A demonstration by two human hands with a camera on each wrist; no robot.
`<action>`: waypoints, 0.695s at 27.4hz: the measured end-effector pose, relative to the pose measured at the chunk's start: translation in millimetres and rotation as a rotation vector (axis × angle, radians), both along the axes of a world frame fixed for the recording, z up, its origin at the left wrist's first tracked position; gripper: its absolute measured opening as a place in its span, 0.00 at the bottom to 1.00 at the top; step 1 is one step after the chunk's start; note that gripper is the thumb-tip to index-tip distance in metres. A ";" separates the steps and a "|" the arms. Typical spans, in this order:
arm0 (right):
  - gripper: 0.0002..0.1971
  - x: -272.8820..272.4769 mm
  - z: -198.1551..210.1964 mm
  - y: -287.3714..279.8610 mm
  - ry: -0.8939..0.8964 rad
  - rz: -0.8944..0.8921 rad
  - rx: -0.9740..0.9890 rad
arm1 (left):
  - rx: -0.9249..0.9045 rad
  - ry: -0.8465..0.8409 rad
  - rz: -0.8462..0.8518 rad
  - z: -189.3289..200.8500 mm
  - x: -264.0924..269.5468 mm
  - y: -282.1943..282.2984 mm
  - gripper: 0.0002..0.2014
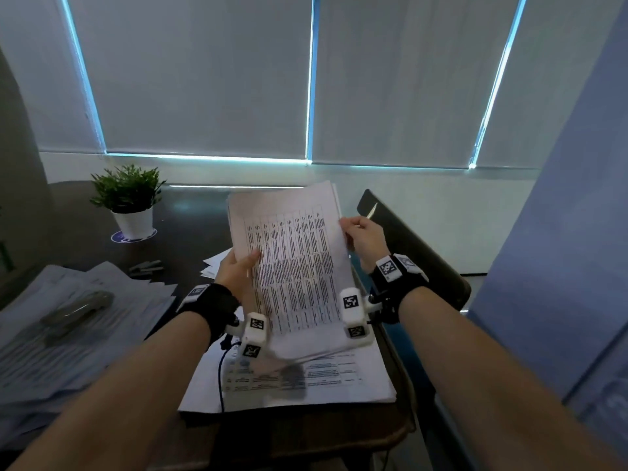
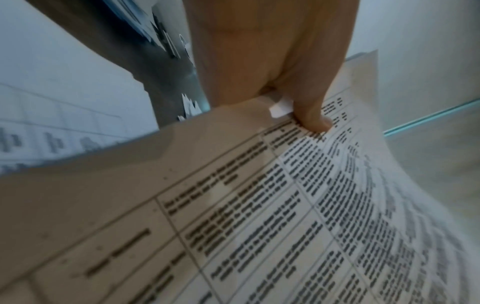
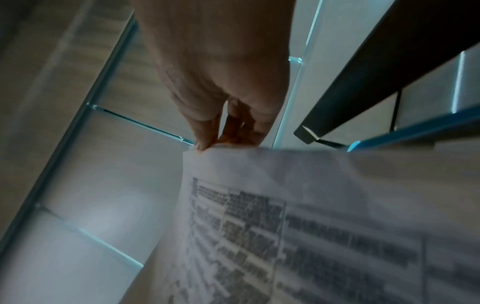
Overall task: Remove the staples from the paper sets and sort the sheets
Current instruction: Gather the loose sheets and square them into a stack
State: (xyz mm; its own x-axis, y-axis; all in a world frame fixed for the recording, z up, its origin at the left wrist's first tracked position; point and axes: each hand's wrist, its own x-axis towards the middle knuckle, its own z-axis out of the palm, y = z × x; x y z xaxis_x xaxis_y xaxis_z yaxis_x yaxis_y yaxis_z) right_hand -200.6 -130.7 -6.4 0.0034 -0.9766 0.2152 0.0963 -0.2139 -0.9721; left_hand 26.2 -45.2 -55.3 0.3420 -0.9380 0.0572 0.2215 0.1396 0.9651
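Observation:
I hold a set of printed sheets [image 1: 292,263] with a dense table up off the desk, between both hands. My left hand [image 1: 238,266] grips its left edge, thumb on the printed face [image 2: 315,121], with the paper set [image 2: 259,205] filling that view. My right hand [image 1: 363,239] pinches the right edge near the top, fingers curled over the paper set [image 3: 298,216] edge, as the right hand [image 3: 221,123] shows in the wrist view. No staple is visible. A stack of printed sheets [image 1: 306,379] lies flat on the desk below.
A messy pile of papers [image 1: 68,334] lies at the left with a grey stapler-like tool [image 1: 78,311] on top. A potted plant [image 1: 131,198] stands at the back left. Small grey staple strips [image 1: 146,266] lie on the dark desk [image 1: 190,232]. A dark monitor edge [image 1: 414,246] rises at the right.

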 end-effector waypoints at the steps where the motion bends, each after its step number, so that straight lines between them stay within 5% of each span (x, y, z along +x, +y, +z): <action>1: 0.05 -2.1 -0.7 0.3 0.011 0.050 -0.005 | 0.019 0.002 -0.002 -2.7 3.2 0.0 0.15; 6: 0.03 -4.2 5.9 6.7 0.080 0.148 -0.128 | 0.057 0.061 -0.029 -10.2 14.8 -7.5 0.18; 11: 0.04 -2.9 14.0 5.5 0.398 0.080 -0.289 | 0.043 0.101 -0.055 -9.3 12.5 -9.5 0.15; 15: 0.04 -4.3 24.0 5.4 0.443 0.102 -0.296 | 0.077 0.187 -0.097 -10.5 14.7 -10.8 0.13; 19: 0.08 -1.4 26.6 0.9 0.805 0.331 -0.091 | 0.129 0.195 -0.120 -24.4 12.5 -14.2 0.15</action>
State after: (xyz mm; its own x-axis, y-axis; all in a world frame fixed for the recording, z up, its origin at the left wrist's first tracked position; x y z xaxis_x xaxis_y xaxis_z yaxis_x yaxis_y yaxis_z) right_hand -202.0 -129.8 20.1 0.4686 -0.8775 0.1022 -0.5413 -0.3766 -0.7518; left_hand 38.7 -59.4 -79.7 0.2202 -0.9678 -0.1217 0.4130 -0.0206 0.9105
